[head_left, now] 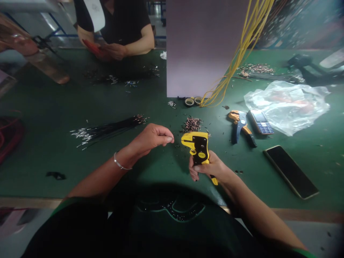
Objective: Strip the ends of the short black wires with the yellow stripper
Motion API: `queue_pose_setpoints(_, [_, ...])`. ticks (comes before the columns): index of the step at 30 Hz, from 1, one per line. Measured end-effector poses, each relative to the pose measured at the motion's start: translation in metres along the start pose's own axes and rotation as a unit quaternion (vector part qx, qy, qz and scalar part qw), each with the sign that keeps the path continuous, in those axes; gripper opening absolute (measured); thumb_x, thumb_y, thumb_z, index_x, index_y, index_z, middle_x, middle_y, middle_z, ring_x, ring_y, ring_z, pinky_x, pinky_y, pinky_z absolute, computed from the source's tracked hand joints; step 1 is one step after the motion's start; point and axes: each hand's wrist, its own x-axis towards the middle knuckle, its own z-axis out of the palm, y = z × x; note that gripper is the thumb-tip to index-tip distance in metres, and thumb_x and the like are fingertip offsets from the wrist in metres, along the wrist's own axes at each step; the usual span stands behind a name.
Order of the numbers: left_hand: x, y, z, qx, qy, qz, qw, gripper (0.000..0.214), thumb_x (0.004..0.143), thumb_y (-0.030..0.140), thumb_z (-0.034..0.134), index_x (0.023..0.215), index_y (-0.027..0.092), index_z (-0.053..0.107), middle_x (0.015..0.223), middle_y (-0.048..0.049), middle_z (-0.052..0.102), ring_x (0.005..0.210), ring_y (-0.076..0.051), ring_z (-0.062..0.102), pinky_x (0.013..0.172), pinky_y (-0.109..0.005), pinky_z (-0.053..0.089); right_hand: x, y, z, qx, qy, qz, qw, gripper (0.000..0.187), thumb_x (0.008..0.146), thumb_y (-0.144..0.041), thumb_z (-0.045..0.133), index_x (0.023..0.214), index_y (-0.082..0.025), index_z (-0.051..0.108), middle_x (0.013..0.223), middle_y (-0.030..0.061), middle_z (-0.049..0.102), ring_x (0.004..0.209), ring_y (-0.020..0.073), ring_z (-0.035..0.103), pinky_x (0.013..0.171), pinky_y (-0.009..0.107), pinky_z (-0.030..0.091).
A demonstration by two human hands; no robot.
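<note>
We've got R hand (206, 166) gripping a yellow wire stripper (199, 147), L hand (152, 139) pinching smth tiny, clear plastic bag (309, 114) w/ reddish stuff (282, 96) inside, nr R edge of tabletop (295, 172).

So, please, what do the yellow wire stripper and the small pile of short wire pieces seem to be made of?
The wire stripper looks like moulded yellow and black plastic, with a smooth, slightly glossy surface. The short wire pieces look like copper, from their reddish metallic shine, but they are too small to be sure.
</note>
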Motion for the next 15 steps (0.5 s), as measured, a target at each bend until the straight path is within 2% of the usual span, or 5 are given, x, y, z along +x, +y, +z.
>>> queue_pose_setpoints(15, [0.001,0.000,-0.001,0.007,0.009,0.009,1.000,0.009,0.065,0.019,0.063,0.065,0.016,0.071,0.051,0.0013,0.056,0.050,-0.009,0.045,0.050,-0.024,0.033,0.001,-0.006,0.012,-0.019,0.018,0.001,1.000,0.019,0.079,-0.025,0.072,0.072,-0.013,0.058,0.052,-0.0018,0.058,0.044,0.0120,0.054,0.046,0.028,0.047])
